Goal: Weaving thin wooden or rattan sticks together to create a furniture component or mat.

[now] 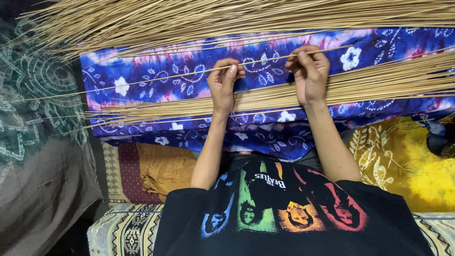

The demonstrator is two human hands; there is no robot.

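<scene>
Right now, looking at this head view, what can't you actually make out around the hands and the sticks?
- Right ends of the lower stick bundle: cut off by the frame's right edge.
- Thin stick pinched by left hand and right hand: the curled fingers hide the palms and the exact grip.
- Upper stick pile: cut off by the top edge.
- Dark object at far right: too cropped to identify.
</scene>
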